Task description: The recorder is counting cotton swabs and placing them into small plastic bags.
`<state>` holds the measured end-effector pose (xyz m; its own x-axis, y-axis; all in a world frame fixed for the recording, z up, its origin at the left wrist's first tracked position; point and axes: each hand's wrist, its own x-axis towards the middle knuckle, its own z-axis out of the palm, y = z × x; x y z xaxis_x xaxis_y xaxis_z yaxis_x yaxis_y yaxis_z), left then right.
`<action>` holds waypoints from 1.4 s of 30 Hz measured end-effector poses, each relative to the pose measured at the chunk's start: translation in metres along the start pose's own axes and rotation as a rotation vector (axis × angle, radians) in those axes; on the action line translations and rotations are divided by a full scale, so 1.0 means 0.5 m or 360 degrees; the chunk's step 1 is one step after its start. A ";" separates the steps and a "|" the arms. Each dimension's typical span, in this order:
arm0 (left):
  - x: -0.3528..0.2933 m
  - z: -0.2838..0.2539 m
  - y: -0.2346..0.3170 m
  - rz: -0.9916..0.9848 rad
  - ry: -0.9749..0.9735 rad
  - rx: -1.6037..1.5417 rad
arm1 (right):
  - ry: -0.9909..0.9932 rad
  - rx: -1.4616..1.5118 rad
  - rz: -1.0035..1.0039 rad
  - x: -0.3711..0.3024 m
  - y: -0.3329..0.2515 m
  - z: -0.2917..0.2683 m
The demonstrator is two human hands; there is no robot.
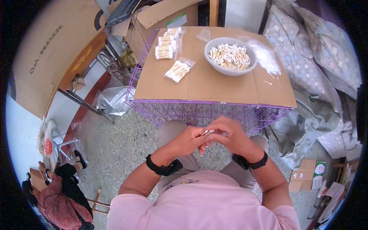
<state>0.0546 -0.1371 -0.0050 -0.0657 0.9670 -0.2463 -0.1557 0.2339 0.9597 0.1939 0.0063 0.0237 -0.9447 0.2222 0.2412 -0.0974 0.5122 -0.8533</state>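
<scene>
Above my lap, my left hand point(191, 138) is closed around a few cotton swabs point(206, 132) whose white tips show between the fingers. My right hand point(229, 133) meets it, with thumb and fingers pinched on the same swabs; its upper edge is slightly blurred. How many swabs there are is hidden by the fingers. Beyond my hands, a grey bowl point(209, 66) heaped with loose cotton swabs point(231, 56) stands on a cardboard sheet point(214, 90). Left of the bowl lies a filled clear bag of swabs point(178, 71), with a row of more filled bags point(167, 45) behind it.
Clear plastic bags point(264, 55) and a few stray swabs lie right of the bowl. The cardboard rests on a purple wire cage point(153, 111). Quilted covers point(299, 57) drape at the right. Another person point(61, 195) sits at lower left, near a wooden table point(82, 63).
</scene>
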 end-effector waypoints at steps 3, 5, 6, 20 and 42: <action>0.000 -0.006 0.020 0.0029 -0.0016 0.0128 | 0.0020 -0.0041 -0.0097 0.013 -0.010 -0.005; -0.002 -0.001 0.057 0.0024 -0.0035 0.0285 | -0.0022 -0.0095 -0.0171 0.020 -0.031 -0.015; -0.006 -0.007 0.074 0.0014 -0.0057 0.0455 | -0.0049 -0.0148 -0.0252 0.032 -0.043 -0.016; 0.008 -0.045 0.088 0.0014 -0.0177 0.0283 | 0.0133 0.0278 0.0274 0.034 -0.038 -0.014; 0.071 -0.172 0.220 0.0141 0.0183 0.0721 | 0.0506 0.0270 0.0326 0.090 0.012 -0.125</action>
<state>-0.0496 -0.0857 0.0802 -0.1719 0.9737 -0.1494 0.2995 0.1961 0.9337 0.1702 0.0715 0.0583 -0.8086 0.5643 0.1665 0.0072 0.2926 -0.9562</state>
